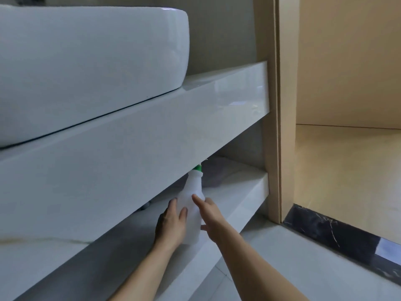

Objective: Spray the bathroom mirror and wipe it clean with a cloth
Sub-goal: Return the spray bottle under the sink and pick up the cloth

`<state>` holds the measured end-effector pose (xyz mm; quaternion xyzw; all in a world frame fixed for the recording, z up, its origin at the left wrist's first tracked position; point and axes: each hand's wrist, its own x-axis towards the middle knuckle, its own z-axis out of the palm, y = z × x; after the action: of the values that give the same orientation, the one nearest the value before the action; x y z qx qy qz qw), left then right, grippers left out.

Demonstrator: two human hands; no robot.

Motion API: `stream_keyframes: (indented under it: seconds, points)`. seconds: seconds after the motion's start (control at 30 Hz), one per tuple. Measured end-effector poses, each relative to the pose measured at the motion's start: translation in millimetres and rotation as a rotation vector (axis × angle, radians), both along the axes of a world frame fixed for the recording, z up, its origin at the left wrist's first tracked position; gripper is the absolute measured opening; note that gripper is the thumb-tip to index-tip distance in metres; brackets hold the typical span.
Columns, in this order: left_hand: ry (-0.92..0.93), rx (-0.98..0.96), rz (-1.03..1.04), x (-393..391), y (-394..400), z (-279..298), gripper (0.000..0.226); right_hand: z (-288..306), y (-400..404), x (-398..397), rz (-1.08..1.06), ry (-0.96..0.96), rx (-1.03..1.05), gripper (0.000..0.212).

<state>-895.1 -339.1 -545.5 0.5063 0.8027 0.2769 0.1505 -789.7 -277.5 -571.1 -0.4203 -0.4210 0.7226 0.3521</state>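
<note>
One big white basin point(86, 68) sat on the counter point(152, 131), with one lower shelf point(243, 192) underneath. On that shelf stood the only spray bottle point(192, 205), tucked under the counter edge. Left hand point(171, 224) was wrapped around it, right hand point(213, 218) spread flat against its side. Looked like the fetching step, so next it'd need lifting out clear of the overhang. No mirror in view; something grey point(217, 172) behind might've been a cloth, couldn't tell.

The bottle point(192, 203) is white translucent plastic with a green collar at its neck (the spray head is hidden behind the counter's edge). It stands upright at the front of the lower shelf. A greyish cloth point(217, 172) lies crumpled just behind it.
</note>
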Motion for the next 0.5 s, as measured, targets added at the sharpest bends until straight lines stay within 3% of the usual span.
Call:
stream_keyframes:
  seconds: [0.13,0.37,0.5]
  points:
    - [-0.137,0.085,0.047,-8,9,-5,0.043,1,14,-11,0.020,0.020,0.119,0.041]
    - [-0.380,0.214,0.064,-5,19,-27,0.051,-3,29,-5,0.074,0.017,0.286,0.060]
    - [-0.454,0.229,0.074,3,18,-26,0.050,-8,32,4,0.099,0.018,0.311,0.061]
